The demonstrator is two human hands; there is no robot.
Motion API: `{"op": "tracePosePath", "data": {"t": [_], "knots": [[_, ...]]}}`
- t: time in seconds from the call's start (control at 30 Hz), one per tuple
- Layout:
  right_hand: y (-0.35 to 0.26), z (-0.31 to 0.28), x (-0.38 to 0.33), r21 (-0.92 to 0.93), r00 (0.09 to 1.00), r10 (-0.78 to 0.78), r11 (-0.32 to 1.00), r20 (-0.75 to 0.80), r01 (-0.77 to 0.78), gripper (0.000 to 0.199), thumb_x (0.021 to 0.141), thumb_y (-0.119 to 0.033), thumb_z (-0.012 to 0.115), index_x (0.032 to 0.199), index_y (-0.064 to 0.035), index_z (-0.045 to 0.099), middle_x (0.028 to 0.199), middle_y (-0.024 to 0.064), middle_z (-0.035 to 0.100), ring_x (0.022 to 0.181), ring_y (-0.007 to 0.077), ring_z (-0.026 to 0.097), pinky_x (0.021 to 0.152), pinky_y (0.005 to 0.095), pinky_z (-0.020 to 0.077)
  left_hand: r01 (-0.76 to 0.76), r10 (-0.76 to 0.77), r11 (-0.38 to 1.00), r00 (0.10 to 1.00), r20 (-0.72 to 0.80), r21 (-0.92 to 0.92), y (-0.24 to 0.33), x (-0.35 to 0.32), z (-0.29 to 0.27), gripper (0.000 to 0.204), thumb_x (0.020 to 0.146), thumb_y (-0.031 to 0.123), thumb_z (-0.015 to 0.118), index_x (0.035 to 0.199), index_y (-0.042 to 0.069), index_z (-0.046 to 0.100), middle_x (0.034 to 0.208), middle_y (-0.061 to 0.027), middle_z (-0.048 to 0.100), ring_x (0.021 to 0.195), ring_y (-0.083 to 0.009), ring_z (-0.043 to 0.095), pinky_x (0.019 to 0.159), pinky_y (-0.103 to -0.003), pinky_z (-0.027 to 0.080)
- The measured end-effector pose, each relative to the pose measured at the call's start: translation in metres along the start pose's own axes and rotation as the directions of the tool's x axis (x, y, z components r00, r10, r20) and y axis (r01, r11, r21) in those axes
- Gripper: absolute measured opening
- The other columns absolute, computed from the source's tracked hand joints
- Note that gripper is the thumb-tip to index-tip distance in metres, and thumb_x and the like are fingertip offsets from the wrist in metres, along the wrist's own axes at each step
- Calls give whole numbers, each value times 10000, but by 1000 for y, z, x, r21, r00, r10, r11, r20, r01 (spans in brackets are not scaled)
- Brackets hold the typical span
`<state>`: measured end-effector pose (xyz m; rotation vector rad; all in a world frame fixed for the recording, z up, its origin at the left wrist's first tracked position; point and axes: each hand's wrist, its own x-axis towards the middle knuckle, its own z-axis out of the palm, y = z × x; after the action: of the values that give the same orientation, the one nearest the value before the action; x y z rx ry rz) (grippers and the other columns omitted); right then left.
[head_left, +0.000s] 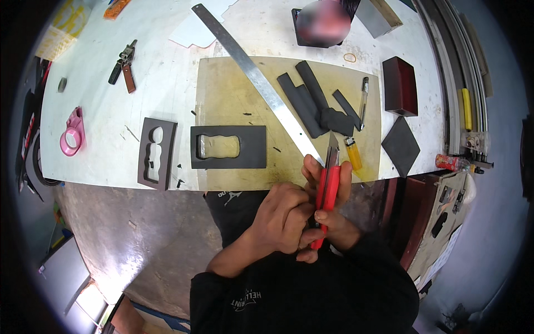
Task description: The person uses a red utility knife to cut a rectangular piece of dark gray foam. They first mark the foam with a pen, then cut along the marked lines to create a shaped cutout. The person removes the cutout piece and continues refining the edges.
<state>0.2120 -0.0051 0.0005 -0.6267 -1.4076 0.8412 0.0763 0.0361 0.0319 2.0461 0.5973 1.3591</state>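
Note:
I hold a red utility knife (329,189) upright in front of my body, its blade pointing away from me. My right hand (340,222) is wrapped round the handle, thumb laid across it. Curled fingers of my left hand (285,214) press against the handle's lower end; what the fingertips grip there is partly hidden. Just beyond, a long steel ruler (256,78) slants across the table, its near end by my right fingers. A dark foam block (256,147) with a wavy cut-out lies on the yellowish cutting mat (233,69), left of the ruler.
A second cut-out foam block (149,125) lies further left, near a pink tape dispenser (72,133) and keys (128,72). Right of the ruler are dark foam pieces (308,100), a pen (364,97) and a yellow lighter (353,153). A dark red box (400,86) stands at right.

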Motion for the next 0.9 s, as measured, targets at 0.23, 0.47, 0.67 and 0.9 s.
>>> {"op": "tracePosePath", "data": {"t": [0.23, 0.47, 0.67, 0.9], "knots": [[0, 5, -4, 92, 986, 157, 984, -49, -152, 669, 890, -539, 765, 1375, -160, 501, 1680, 310, -43, 1453, 656, 255, 1194, 672, 295, -3, 3, 1000, 1000, 12, 2, -1, -2, -4, 393, 924, 327, 725, 1031, -18, 570, 984, -165, 568, 801, -338, 622, 685, -445, 515], [1, 7, -14, 98, 977, 206, 975, -55, -200, 417, 1010, -246, 651, 1378, -134, 491, 1687, 292, -23, 1455, 638, 278, 1187, 673, 308, 44, -45, 998, 999, -26, -33, 1, -9, -2, 383, 893, 280, 756, 1038, -24, 574, 1060, -178, 582, 841, -347, 636, 717, -454, 525], [-11, 24, 2, 229, 859, 480, 869, -179, -438, 889, 959, -215, 600, 1673, -204, 71, 1627, 347, 276, 1516, 379, 366, 1275, 470, 250, -22, 36, 985, 996, -85, 170, -6, -18, 0, 387, 890, 318, 761, 1100, 18, 636, 1103, -126, 635, 922, -286, 644, 793, -410, 504], [-40, 24, 17, 508, 739, 674, 629, 21, -588, 1142, 762, -817, 656, 1519, -17, 356, 1679, 273, 163, 1519, 418, 324, 1230, 471, 309, -204, 169, 895, 978, 120, 397, -17, -17, -20, 369, 891, 367, 757, 1065, 59, 650, 1068, -72, 664, 961, -229, 617, 834, -394, 484]]}}
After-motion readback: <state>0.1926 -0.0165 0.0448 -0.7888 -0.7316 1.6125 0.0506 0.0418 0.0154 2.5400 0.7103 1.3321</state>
